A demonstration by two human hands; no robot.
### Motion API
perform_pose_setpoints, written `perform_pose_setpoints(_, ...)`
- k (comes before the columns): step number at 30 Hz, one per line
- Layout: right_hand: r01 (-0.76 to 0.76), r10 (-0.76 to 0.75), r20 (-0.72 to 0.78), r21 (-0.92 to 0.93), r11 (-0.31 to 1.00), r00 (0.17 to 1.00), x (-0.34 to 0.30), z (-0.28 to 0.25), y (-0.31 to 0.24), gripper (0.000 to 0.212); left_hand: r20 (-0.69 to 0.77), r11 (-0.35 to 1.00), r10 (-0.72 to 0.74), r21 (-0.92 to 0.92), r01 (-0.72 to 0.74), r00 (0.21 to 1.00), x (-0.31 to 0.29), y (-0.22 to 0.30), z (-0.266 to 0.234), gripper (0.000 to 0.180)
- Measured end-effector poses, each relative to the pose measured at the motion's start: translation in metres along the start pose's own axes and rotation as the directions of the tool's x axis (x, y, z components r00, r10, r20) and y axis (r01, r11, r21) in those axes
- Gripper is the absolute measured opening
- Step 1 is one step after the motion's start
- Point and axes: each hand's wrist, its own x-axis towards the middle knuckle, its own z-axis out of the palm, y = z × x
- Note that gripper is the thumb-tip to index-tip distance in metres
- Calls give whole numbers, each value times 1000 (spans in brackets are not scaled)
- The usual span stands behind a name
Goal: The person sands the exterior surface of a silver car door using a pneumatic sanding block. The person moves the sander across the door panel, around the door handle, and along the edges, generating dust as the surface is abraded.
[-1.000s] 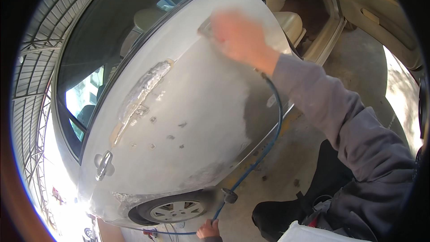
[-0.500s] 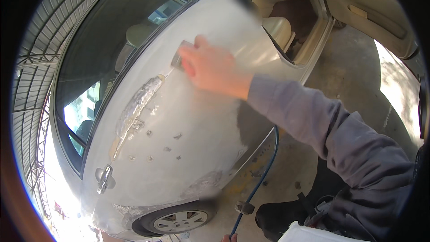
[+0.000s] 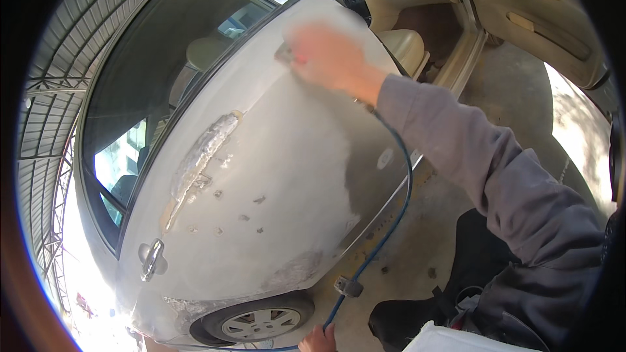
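Nearest the camera, at the lower edge, the person's left hand [image 3: 317, 339] shows only as a few knuckles and fingertips beside the blue air hose [image 3: 391, 221]; whether it is open or closed around anything cannot be told. Next to it, one white cloth or sheet [image 3: 456, 340] lies over the person's dark lap. One dark coupling [image 3: 347, 285] sits on the hose just above the left hand, and from there the single hose climbs in a curve past the grey sleeve [image 3: 489, 169] to the right wrist.

One wheel [image 3: 261, 322] with a silver hubcap shows at the bottom of the car. Above it spreads the rear door panel [image 3: 280, 176], dull and sanded over, with one long patch of grey filler [image 3: 199, 156] running diagonally, and about half a dozen small chipped spots scattered below and to the right of it. One chrome door handle [image 3: 151, 259] sits at the panel's lower left. One rear window [image 3: 163, 78] lies above the panel, with pale seats seen through it.

Farther up, the right hand [image 3: 326, 55] is blurred and pressed flat against the upper part of the panel, fingers curled over a small sanding tool [image 3: 285, 54], of which only a grey edge pokes out at the left. The tool touches the panel near its top edge.

Beyond that, one front door [image 3: 541, 19] stands open, showing its beige inner trim, and one beige front seat [image 3: 404, 45] is visible in the gap. The concrete floor [image 3: 495, 104] runs beneath.
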Motion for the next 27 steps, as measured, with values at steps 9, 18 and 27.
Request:
perform_pose_setpoints(9,46,-71,124,195,980,990,-34,-4,-59,17,-118,982,-95,-176,73,988,28,9,-10,44)
perform_pose_setpoints(18,-171,162,-148,-48,984,976,32,-42,87,36,-158,962,-160,-247,118,974,27,-3,8,48)
perform_pose_setpoints(27,9,-9,-62,8,1000,998,-67,-3,1,22,-259,996,-74,-61,60,963,38,-19,66,50)
